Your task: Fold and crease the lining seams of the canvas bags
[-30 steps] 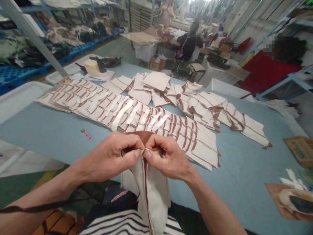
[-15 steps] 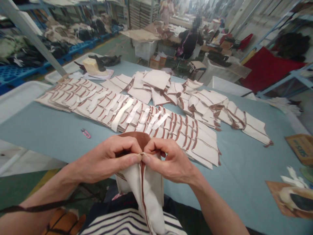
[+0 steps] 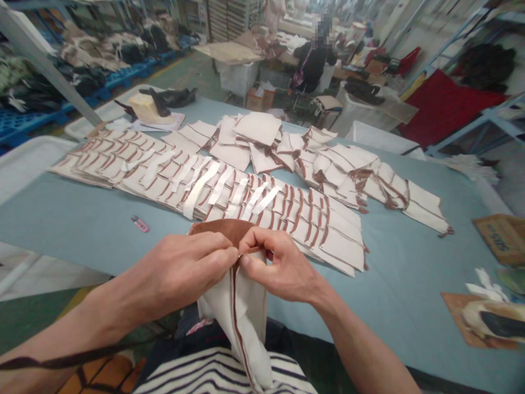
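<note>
Pouch (image 3: pixel 255 295) between both hands (image 3: pixel 186 268) (image 3: pixel 281 268) in a pinch, mostly below them

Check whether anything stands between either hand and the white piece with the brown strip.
Nothing visible does. The left hand and right hand both grip the white piece directly, close together near its upper edge. The overlapping pieces lie beyond it on the table, not in between.

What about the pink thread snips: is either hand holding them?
No, the pink thread snips lie on the blue tabletop, while the left hand and right hand grip the cream brown-lined pouch.
</note>
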### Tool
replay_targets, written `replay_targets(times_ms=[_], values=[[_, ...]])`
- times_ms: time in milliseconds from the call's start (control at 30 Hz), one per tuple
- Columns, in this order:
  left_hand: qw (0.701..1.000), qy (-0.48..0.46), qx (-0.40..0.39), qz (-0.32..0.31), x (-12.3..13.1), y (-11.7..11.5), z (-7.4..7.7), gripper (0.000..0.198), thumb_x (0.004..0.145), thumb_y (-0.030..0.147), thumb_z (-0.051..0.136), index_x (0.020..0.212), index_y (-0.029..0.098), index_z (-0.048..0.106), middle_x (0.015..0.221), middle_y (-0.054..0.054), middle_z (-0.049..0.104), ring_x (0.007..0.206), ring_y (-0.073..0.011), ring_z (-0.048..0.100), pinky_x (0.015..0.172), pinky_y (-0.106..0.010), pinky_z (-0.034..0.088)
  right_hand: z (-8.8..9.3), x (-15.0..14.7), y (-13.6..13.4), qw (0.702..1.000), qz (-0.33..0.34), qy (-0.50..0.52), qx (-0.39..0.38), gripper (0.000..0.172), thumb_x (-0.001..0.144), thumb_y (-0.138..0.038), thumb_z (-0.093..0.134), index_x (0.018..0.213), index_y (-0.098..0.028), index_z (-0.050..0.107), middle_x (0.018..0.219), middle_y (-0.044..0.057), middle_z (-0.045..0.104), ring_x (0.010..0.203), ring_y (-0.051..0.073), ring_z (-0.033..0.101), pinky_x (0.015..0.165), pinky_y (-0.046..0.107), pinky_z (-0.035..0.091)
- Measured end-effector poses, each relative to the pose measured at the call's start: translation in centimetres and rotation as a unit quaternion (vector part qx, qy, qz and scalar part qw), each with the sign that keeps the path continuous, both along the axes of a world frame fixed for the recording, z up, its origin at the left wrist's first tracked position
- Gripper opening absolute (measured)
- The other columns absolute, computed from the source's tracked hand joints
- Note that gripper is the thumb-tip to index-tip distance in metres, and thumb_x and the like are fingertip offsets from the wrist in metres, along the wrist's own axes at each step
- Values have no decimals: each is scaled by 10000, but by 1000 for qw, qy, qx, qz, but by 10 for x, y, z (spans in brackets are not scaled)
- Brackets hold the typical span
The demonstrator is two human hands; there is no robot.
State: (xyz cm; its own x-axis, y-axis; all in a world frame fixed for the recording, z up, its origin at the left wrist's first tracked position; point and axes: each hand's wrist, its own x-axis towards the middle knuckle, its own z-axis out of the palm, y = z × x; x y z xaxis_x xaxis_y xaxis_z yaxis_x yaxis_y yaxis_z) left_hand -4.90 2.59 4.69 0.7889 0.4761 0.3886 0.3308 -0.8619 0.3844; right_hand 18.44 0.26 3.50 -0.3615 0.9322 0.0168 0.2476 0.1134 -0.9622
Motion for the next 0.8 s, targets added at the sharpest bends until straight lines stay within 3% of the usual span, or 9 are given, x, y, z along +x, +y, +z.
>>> replay_targets(times_ms=[100, 167, 367, 500, 633, 700, 800], values=[[995, 21, 78, -59, -10, 7, -7, 293, 1138, 79, 397, 1229, 207, 645, 903, -50, 758, 790, -182, 711, 719, -265, 543, -9, -1, 3, 994, 26, 68, -80, 91, 785, -272, 679, 777, -208, 616, 661, -56, 573, 618, 115, 479, 576, 222, 396], [993, 24, 99, -63, -13, 11, -9, 308, 1141, 101, 419, 1318, 230, 635, 924, -55, 777, 801, -197, 727, 742, -274, 559, -15, -3, 4, 983, 39, 123, -131, 163, 804, -331, 710, 787, -201, 613, 681, -47, 580, 623, 114, 468, 562, 216, 390], [994, 17, 88, -58, -10, 11, -12, 316, 1112, 80, 467, 1299, 248, 659, 928, -48, 789, 787, -188, 735, 749, -260, 559, -18, -6, 6, 975, 32, 142, -166, 219, 802, -384, 694, 747, -205, 581, 654, -54, 518, 602, 104, 414, 554, 221, 351], [999, -44, 6, -16, 0, 6, -4, 192, 1077, 70, 536, 1099, 230, 642, 893, -22, 796, 754, -155, 743, 704, -237, 531, -7, 0, 4, 992, 27, 90, -82, 124, 795, -306, 652, 750, -213, 582, 661, -54, 541, 614, 111, 453, 574, 234, 365], [991, -30, -128, 24, 5, 5, 13, 114, 1053, 169, 602, 1108, 222, 686, 889, 32, 791, 715, -129, 715, 673, -225, 497, 1, 5, 3, 997, 11, 32, 71, 56, 790, -188, 619, 754, -215, 584, 661, -63, 545, 592, 101, 451, 585, 241, 363], [985, -1, -170, 8, 6, 7, 19, 187, 1101, 216, 537, 1023, 211, 707, 831, 37, 747, 690, -130, 665, 656, -233, 472, 2, 6, 3, 990, 5, 6, 141, 70, 802, -158, 613, 766, -214, 591, 679, -60, 568, 588, 97, 457, 596, 238, 377], [986, 30, -163, -11, 9, 11, 24, 385, 1163, 239, 432, 861, 196, 667, 753, 26, 663, 669, -138, 590, 639, -247, 433, 2, 8, 3, 973, 5, -18, 229, 93, 852, -140, 599, 799, -216, 597, 709, -43, 615, 605, 104, 497, 611, 236, 398]])
